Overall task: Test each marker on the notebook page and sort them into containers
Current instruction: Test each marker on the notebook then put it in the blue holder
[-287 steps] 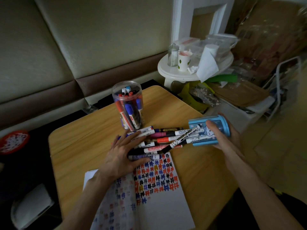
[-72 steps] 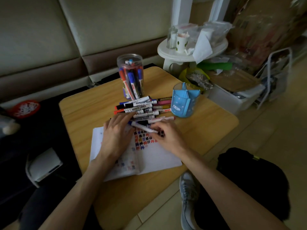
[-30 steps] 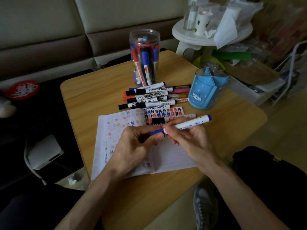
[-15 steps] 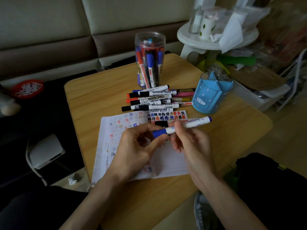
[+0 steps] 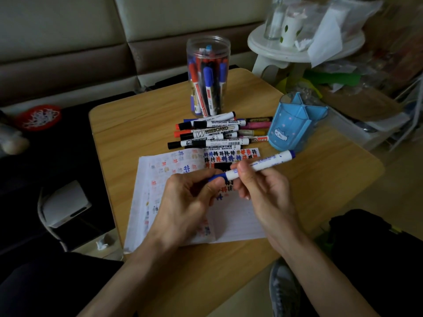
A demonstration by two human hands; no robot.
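Note:
A white marker with blue ends point(image 5: 263, 164) is held level above the open notebook point(image 5: 231, 220). My right hand point(image 5: 263, 193) grips its barrel. My left hand point(image 5: 190, 202) pinches its blue cap at the left end. The notebook page carries rows of coloured hash marks. Beyond the notebook lies a pile of several whiteboard markers point(image 5: 215, 133) on the wooden table point(image 5: 128, 133). A clear plastic jar point(image 5: 207, 76) full of markers stands at the back. A blue divided pen holder with a cat picture point(image 5: 295, 124) stands upright to the right of the pile.
A sofa runs along the back. A white round side table point(image 5: 286, 51) with a cup, a glass bottle and tissue stands behind the table on the right, with clutter and a white bin beside it. A black bag point(image 5: 370, 248) and a grey shoe point(image 5: 283, 291) lie below right.
Over the earlier frames the blue holder was stood upright and one marker was lifted from the pile. In the last second both hands keep hold of it over the page, barely moving.

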